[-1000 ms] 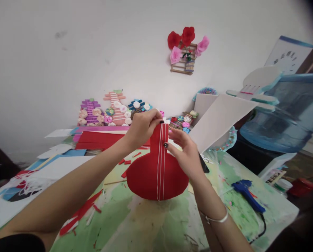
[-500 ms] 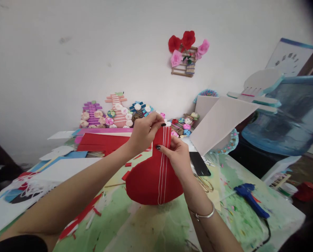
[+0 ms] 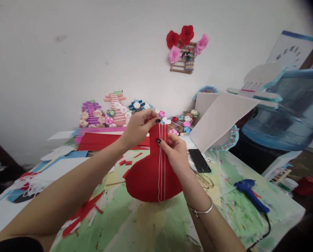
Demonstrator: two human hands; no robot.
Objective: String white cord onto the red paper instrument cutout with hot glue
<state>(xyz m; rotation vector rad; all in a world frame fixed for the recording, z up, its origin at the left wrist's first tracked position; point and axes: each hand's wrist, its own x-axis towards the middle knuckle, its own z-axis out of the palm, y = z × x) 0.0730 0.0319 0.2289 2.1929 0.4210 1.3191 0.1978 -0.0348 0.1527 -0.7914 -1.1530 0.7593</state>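
A red card cutout [image 3: 145, 178], with a rounded body and a narrow neck, stands upright before me. Several white strings [image 3: 162, 175] run lengthwise down its face. My right hand [image 3: 176, 150] grips the neck's right edge, thumb in front over the strings and fingers behind. At the top left of the neck, my left hand [image 3: 143, 126] is pinched by the top edge, thumb and forefinger together where the strings meet the card. Whether a string end or the card's edge sits in that pinch cannot be made out.
A blue glue gun [image 3: 251, 196] with a cord lies at the right. Nearer are gold-handled scissors [image 3: 203, 180] and a black phone [image 3: 199, 161]. Red card strips [image 3: 101, 141], scraps and white string [image 3: 32, 183] lie left. Flower-decorated crafts [image 3: 116, 108] line the wall; a water bottle [image 3: 285, 115] stands right.
My left hand has shifted slightly left along the neck's top edge. The cutout has turned a little more upright, and the right hand keeps its hold. The view has shifted slightly.
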